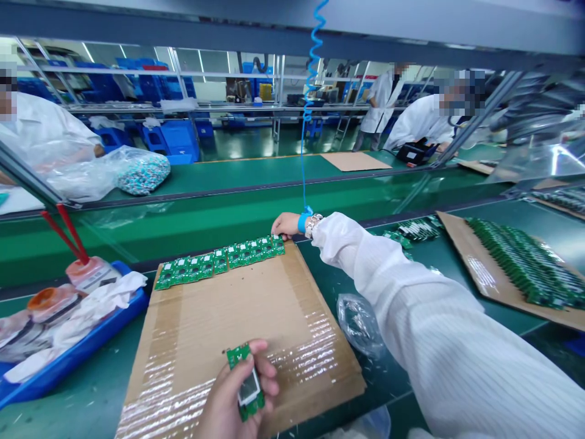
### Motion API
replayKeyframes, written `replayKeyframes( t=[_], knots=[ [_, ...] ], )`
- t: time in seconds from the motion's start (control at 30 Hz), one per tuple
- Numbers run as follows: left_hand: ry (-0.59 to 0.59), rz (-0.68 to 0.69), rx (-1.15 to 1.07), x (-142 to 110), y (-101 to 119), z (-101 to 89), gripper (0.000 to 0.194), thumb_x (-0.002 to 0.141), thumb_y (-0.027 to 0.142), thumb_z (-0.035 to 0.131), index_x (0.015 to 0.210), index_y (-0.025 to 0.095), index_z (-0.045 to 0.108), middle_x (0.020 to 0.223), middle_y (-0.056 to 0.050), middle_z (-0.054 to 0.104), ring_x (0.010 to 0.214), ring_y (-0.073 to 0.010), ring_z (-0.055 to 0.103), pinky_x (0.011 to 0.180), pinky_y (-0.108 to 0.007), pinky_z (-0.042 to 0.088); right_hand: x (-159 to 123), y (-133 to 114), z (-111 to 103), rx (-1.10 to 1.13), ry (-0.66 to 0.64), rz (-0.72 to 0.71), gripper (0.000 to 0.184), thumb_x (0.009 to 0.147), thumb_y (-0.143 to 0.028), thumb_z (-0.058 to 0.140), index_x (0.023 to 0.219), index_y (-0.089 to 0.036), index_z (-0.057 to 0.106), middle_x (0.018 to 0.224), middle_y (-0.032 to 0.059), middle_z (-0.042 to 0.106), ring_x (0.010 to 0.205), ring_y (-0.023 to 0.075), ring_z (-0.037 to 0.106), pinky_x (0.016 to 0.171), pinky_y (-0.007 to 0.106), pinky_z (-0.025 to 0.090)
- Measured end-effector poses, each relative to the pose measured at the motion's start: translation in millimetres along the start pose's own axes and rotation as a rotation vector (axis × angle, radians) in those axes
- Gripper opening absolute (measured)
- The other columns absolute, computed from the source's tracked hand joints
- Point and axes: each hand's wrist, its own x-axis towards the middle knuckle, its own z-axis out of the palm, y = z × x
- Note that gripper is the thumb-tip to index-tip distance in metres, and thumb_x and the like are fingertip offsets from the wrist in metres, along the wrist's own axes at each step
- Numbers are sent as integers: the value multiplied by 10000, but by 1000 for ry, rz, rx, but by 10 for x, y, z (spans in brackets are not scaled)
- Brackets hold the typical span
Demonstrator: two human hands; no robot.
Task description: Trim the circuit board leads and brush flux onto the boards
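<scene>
In the head view, the left hand is closed around 1 green board, thumb across its face and fingers along the far edge, above the near part of a cardboard sheet. The right hand reaches to the right end of a row of green boards along the sheet's far edge; its fingertips meet the end board, but whether they clamp it or only press it cannot be told. Handling here calls for light edge contact and a level board, since the neighbours lie so close that a nudge could skew the line.

A coiled blue cord runs down to the wrist band and could snag. A blue tray crowds the sheet's left side; a clear plastic bag lies to its right, beside the sleeve.
</scene>
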Motion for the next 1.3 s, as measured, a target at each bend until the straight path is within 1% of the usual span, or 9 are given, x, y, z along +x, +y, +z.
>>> replayKeyframes(
  t=[0.33,0.6,0.7,0.8,0.9,0.97,1.1,1.17,1.3],
  knots=[
    [-17,2,-4,-1,-21,3,369,599,277,792,908,132,654,632,-17,643,528,-121,580,439,-188,399,-125,-51,59,-30,82,-29,308,896,-337,535,1141,-153,556,1116,76,592,935,172,600,793,374,526],
    [-37,26,58,-24,-37,-1,372,629,305,769,935,129,651,661,-22,642,554,-125,575,469,-204,392,-295,-26,10,-112,267,-116,293,887,-324,549,1131,-163,568,1188,81,567,1039,203,568,878,426,490],
    [-53,51,88,-41,-20,-7,420,625,327,776,973,134,638,678,-21,638,566,-125,572,487,-212,390,-488,-111,30,-87,322,-176,294,883,-238,543,1156,-132,568,1161,96,589,1059,207,561,919,425,458],
    [-58,60,133,-61,-9,18,502,592,370,808,1001,144,623,664,-9,626,553,-119,561,493,-208,376,-848,-238,214,-40,229,-298,293,834,-125,559,1119,-107,625,998,67,663,949,155,602,887,301,460],
    [-103,63,209,-75,-21,66,490,577,413,816,950,159,624,634,3,606,513,-107,538,484,-202,341,-1281,-337,571,26,-20,-468,322,733,-140,683,1053,-172,679,859,-19,678,764,72,606,730,170,470],
    [-153,70,280,-81,-38,91,395,590,423,806,817,161,615,626,4,596,499,-97,524,485,-197,323,-1518,-367,826,159,-201,-622,393,704,-219,722,1084,-132,665,848,-2,648,642,46,544,617,155,447],
    [-224,33,394,-100,-56,91,347,586,400,810,693,163,581,648,1,596,499,-88,515,493,-197,328,-1707,-365,1135,248,-228,-668,240,696,-263,718,883,-114,700,710,-31,572,566,32,467,528,140,383],
    [-265,14,393,-117,-45,63,340,606,424,795,700,162,599,663,-7,601,513,-96,528,503,-203,344,-1688,-350,1154,274,-248,-653,183,687,-259,726,796,-116,694,651,-42,555,567,36,478,527,139,373],
    [-249,19,276,-144,-8,-7,436,650,499,746,929,175,657,770,-69,668,650,-161,608,610,-250,430,-1621,-312,1062,404,-240,-745,296,621,-370,780,717,-105,689,662,-19,570,596,56,504,550,163,395]
  ],
)
